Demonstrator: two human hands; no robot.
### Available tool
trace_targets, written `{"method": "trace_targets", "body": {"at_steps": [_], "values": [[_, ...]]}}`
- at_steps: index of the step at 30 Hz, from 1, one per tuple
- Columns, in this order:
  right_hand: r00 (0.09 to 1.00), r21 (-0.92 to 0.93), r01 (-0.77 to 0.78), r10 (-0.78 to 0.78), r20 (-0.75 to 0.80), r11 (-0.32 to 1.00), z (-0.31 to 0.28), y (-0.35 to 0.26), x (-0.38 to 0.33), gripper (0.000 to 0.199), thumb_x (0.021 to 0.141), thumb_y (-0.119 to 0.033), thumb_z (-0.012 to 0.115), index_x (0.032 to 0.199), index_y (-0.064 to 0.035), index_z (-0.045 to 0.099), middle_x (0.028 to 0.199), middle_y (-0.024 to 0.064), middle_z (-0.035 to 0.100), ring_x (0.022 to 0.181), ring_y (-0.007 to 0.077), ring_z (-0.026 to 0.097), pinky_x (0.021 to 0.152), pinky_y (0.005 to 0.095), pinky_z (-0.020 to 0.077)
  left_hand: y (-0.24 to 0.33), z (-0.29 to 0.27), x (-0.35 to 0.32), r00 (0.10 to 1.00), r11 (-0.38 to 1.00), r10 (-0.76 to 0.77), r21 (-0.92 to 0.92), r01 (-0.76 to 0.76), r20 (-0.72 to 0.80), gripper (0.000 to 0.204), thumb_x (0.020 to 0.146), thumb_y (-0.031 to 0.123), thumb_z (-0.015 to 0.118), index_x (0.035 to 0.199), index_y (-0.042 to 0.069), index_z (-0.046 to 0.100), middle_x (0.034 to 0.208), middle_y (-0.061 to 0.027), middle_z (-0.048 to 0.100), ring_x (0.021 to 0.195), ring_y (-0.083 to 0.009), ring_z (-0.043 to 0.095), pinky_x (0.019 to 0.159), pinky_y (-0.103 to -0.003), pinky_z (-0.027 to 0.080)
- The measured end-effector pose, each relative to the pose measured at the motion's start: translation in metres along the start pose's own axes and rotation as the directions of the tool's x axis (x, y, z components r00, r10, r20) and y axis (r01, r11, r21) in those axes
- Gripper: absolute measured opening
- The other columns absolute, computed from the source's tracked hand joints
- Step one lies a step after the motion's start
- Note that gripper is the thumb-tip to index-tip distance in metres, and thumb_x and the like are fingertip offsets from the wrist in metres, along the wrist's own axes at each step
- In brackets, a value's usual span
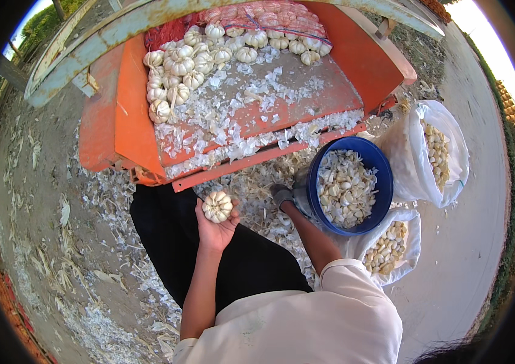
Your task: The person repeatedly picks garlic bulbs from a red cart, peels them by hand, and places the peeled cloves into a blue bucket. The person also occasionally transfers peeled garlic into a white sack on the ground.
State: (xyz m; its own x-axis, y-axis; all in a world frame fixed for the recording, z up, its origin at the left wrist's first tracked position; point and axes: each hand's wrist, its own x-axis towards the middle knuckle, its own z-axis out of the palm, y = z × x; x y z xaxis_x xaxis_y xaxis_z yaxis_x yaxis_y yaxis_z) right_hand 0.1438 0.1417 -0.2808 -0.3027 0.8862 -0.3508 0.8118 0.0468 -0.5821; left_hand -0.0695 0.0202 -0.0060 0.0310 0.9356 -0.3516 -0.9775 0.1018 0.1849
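Note:
My left hand (216, 229) is raised palm-up in front of me, shut on a whole white garlic bulb (216, 206). My right hand (283, 195), dark as if gloved, reaches out to the near-left rim of a blue bowl (381, 171) and grips it. The bowl is filled with loose garlic cloves and skins (346, 188). Just beyond both hands stands an orange metal tray (130, 109) with a pile of whole garlic bulbs (175, 73) at its far left and papery skins scattered over it.
A red mesh sack (269, 18) of garlic lies at the tray's far end. Two white bags of cloves (436, 151) (391, 246) sit right of the bowl. Skins and dry stalks litter the ground (57, 242). A pale metal bar (87, 54) frames the tray.

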Motion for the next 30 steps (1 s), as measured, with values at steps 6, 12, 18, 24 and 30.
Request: {"method": "trace_targets", "body": {"at_steps": [6, 12, 18, 24, 30], "values": [[0.972, -0.176, -0.231, 0.235, 0.004, 0.957, 0.033, 0.02, 0.053, 0.018, 0.08, -0.012, 0.049, 0.091, -0.0094, 0.062, 0.084, 0.0142, 0.062, 0.078, 0.0263, 0.06, 0.069, 0.034, 0.047, -0.004, 0.004, 0.012, 0.991, 0.996, -0.079, 0.035, 0.083, -0.109, 0.059, 0.086, 0.056, 0.033, 0.113, 0.006, 0.048, 0.096, -0.0176, 0.057, 0.072, -0.025, 0.057, 0.06, -0.034, 0.047], [0.946, -0.168, -0.309, 0.321, 0.046, 0.936, 0.043, 0.012, 0.085, 0.02, 0.08, -0.012, 0.047, 0.093, -0.0083, 0.062, 0.087, 0.0151, 0.062, 0.081, 0.0266, 0.06, 0.07, 0.034, 0.0476, -0.007, 0.005, 0.021, 0.973, 0.987, -0.094, 0.109, 0.119, -0.211, 0.062, 0.087, 0.057, 0.028, 0.113, 0.004, 0.049, 0.098, -0.0172, 0.055, 0.073, -0.0248, 0.055, 0.064, -0.033, 0.045], [0.93, -0.131, -0.362, 0.367, 0.019, 0.923, 0.056, 0.019, 0.081, 0.022, 0.08, -0.012, 0.046, 0.095, -0.0073, 0.062, 0.091, 0.016, 0.062, 0.083, 0.0269, 0.061, 0.072, 0.0341, 0.0481, -0.011, 0.012, 0.032, 0.958, 0.981, -0.101, 0.133, 0.141, -0.27, 0.06, 0.087, 0.056, 0.029, 0.114, 0.005, 0.047, 0.098, -0.0166, 0.053, 0.071, -0.0238, 0.052, 0.061, -0.032, 0.042], [0.949, -0.081, -0.292, 0.278, -0.145, 0.953, 0.063, 0.017, 0.044, 0.025, 0.08, -0.011, 0.044, 0.097, -0.0062, 0.062, 0.094, 0.0168, 0.062, 0.085, 0.0271, 0.061, 0.073, 0.0341, 0.0487, -0.02, 0.01, 0.031, 0.944, 0.987, -0.068, 0.115, 0.11, -0.322, 0.058, 0.086, 0.056, 0.036, 0.11, 0.006, 0.051, 0.095, -0.0156, 0.056, 0.069, -0.0223, 0.053, 0.061, -0.032, 0.042], [0.946, 0.217, -0.107, 0.166, -0.278, 0.97, 0.051, -0.047, -0.006, 0.028, 0.08, -0.009, 0.042, 0.101, -0.006, 0.06, 0.099, 0.0173, 0.061, 0.094, 0.0288, 0.059, 0.079, 0.0361, 0.0474, -0.017, 0.004, 0.033, 0.98, 0.99, -0.092, 0.093, 0.109, -0.174, 0.058, 0.087, 0.057, 0.03, 0.109, 0.008, 0.053, 0.094, -0.0146, 0.059, 0.071, -0.0234, 0.056, 0.064, -0.035, 0.047]]}}
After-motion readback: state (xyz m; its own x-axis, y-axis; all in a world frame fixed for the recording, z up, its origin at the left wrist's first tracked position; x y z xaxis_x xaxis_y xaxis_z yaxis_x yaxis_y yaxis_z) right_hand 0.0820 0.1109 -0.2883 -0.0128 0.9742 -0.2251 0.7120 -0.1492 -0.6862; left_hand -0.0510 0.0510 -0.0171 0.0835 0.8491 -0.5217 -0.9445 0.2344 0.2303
